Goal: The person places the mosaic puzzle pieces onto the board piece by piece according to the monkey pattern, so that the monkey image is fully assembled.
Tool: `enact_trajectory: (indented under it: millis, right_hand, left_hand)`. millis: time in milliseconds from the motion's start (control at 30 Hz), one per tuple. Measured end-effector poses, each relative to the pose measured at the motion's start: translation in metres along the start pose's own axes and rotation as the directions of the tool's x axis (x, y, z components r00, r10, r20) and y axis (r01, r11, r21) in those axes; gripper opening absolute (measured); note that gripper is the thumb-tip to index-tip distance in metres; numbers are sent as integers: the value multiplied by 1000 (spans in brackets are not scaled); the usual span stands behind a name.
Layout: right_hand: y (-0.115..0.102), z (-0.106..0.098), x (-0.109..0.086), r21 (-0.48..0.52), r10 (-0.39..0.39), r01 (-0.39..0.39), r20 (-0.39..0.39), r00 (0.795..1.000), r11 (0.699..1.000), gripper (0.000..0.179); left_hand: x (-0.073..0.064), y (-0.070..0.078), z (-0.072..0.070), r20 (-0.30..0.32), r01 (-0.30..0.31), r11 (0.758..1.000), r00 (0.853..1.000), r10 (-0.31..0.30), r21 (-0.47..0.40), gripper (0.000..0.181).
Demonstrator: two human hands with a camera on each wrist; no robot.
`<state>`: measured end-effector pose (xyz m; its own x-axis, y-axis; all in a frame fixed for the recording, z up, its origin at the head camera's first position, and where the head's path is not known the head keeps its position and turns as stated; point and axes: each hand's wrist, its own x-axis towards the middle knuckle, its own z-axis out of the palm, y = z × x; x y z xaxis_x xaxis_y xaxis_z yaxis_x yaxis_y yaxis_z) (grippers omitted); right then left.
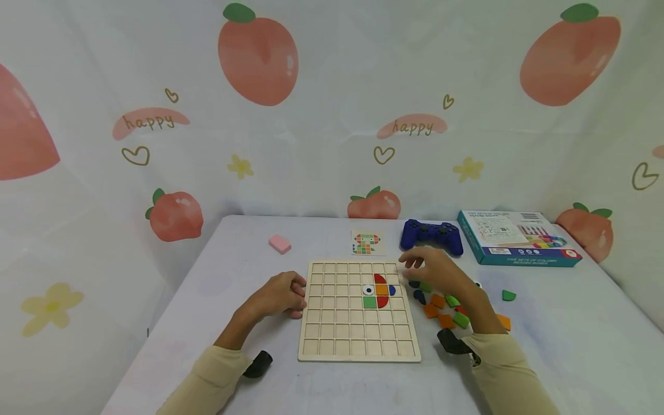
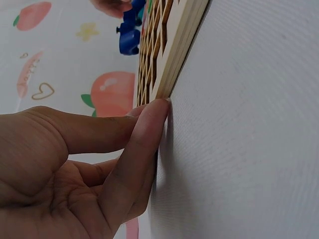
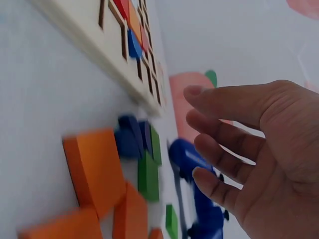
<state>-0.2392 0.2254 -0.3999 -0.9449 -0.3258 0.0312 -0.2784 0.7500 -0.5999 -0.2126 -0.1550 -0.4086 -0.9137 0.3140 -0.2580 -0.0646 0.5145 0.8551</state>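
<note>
A wooden grid board [image 1: 337, 332] lies on the table, with a few coloured pieces set in its cells: an eye tile [image 1: 368, 290], an orange square [image 1: 381, 289], a green square [image 1: 369, 302], red half-rounds above and below, and a blue one [image 1: 392, 290]. My left hand [image 1: 282, 294] holds the board's left edge, thumb and fingertips [image 2: 155, 110] right at the rim. The right hand [image 1: 433, 268] hovers by the board's far right corner, above loose pieces. Nothing shows between its loosely bent fingers [image 3: 219, 127].
Loose orange squares [image 3: 99, 169], green pieces [image 3: 148, 177] and blue pieces [image 3: 130, 137] lie right of the board. Behind are a pattern card [image 1: 368, 243], a blue game controller [image 1: 432, 235] and a boxed set [image 1: 519, 239]. A pink block [image 1: 280, 244] sits back left.
</note>
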Motion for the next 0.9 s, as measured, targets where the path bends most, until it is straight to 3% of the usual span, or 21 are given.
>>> enact_trajectory:
  millis: [233, 900]
  right_hand:
    - [17, -13, -7, -3, 81, -81, -43, 996, 997, 36]
    - [54, -25, -15, -16, 308, -308, -18, 951, 951, 40]
  left_hand:
    - [0, 0, 0, 5, -8, 1000, 1000, 8, -7, 43]
    - [0, -1, 0, 1, -5, 1000, 1000, 5, 0, 43]
